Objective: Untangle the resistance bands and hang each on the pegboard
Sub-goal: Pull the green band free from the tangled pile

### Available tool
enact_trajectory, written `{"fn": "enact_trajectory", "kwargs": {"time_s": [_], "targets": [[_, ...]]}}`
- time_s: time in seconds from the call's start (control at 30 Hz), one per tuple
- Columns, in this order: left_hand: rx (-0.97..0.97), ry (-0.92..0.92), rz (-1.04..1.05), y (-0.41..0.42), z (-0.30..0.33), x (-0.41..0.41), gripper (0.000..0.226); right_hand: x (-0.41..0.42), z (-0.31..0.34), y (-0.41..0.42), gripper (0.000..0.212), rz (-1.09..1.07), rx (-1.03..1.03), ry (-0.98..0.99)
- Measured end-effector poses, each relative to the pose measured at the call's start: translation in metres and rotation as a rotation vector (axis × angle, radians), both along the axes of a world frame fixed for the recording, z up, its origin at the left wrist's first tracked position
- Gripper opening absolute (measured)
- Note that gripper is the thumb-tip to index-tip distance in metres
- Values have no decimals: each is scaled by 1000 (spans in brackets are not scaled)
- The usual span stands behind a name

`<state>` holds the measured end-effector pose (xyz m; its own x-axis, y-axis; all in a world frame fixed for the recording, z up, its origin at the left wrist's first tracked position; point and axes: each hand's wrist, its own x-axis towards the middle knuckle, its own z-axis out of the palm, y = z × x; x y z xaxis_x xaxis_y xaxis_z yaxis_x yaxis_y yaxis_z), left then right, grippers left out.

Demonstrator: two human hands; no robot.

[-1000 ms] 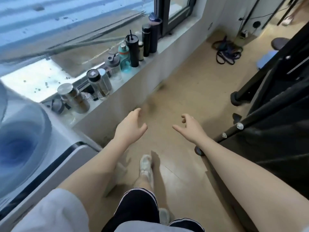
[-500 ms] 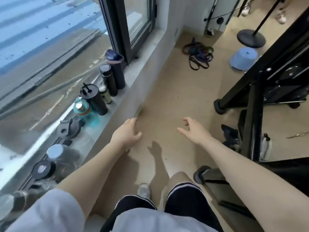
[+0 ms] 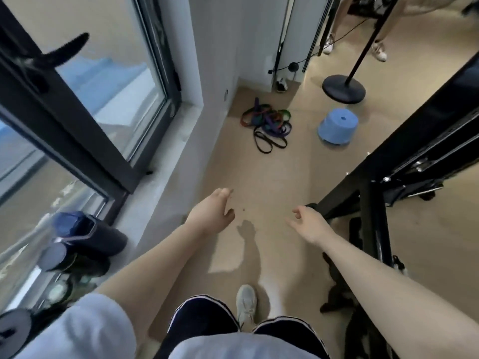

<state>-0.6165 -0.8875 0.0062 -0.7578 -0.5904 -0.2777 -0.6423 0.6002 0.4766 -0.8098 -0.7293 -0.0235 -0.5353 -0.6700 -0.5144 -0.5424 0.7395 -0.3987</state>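
Bands heaped on the floor, both hands bare

Resistance bands [image 3: 265,124] lie in a tangled heap on the floor [image 3: 272,177] near the far wall corner, just left of an upturned blue stool [image 3: 338,128]. Left hand [image 3: 211,215] and right hand [image 3: 308,225] reach forward above the floor, fingers loosely spread, holding nothing, well short of the heap.

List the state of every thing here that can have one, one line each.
resistance bands: tangled in a heap on the floor, untouched
left hand: open, holding nothing
right hand: fingers loosely curled, holding nothing
blue stool: standing on the floor beside the bands
window: looks shut
dark blue bottle: upright on the sill, lid closed
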Motion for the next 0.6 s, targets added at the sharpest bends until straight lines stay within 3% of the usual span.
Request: {"fn": "enact_trajectory", "kwargs": {"time_s": [0.3, 0.43, 0.6], "targets": [[-7, -3, 135, -181, -11, -108, 56, -108, -2, -183, 50, 188, -39, -6], [-2, -36, 47, -261, -21, -176, 56, -163, -11, -251, 50, 205, 5, -3], [8, -105, -146, -335, -8, -285, 56, -248, 6, -305, 46, 7, -6, -42]]}}
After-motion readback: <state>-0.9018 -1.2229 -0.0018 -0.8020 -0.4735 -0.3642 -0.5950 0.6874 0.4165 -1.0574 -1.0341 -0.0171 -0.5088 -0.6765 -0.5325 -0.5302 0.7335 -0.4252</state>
